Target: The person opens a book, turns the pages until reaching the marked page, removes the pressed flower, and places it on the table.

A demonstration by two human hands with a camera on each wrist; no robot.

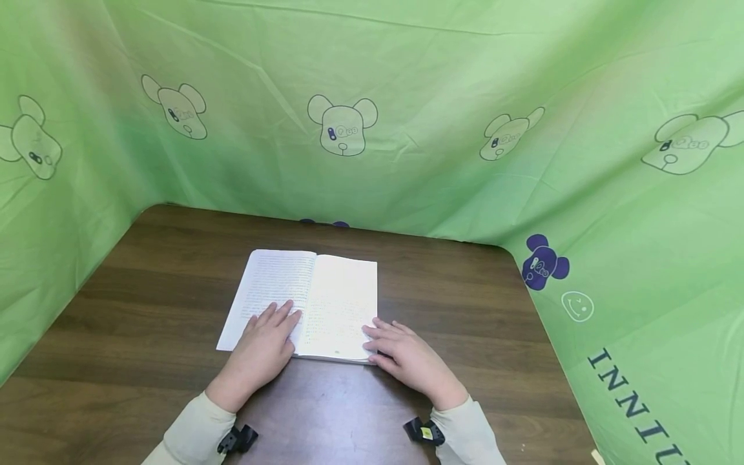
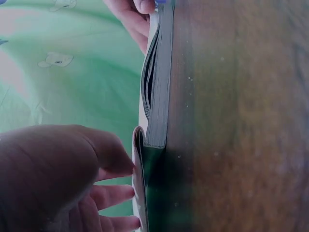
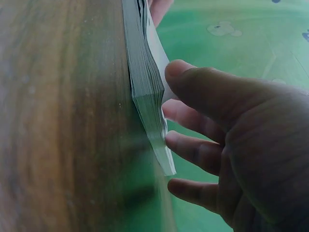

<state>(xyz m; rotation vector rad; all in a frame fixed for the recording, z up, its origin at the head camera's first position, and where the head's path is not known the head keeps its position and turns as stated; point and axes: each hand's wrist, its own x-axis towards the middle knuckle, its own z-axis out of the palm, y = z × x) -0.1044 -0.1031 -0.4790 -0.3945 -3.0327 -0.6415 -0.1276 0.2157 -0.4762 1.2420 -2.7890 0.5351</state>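
An open book (image 1: pixel 343 290) lies on the brown table, printed text on its left page and a bright, partly washed-out right page. My left hand (image 1: pixel 261 352) rests on the lower left page, fingers extended toward the middle fold. In the left wrist view its fingertips (image 2: pixel 126 192) press on the thin left side of the pages. My right hand (image 1: pixel 409 358) touches the lower right edge of the book with loosely spread fingers. The right wrist view shows its thumb and fingers (image 3: pixel 193 152) along the edge of the thick page block (image 3: pixel 145 82).
The wooden table (image 1: pixel 465 303) extends around the book on all sides. A green curtain (image 1: pixel 407 71) printed with bear heads encloses the back and both sides. Black wrist devices sit at both cuffs, and a small pale object (image 1: pixel 597 457) shows at the lower right.
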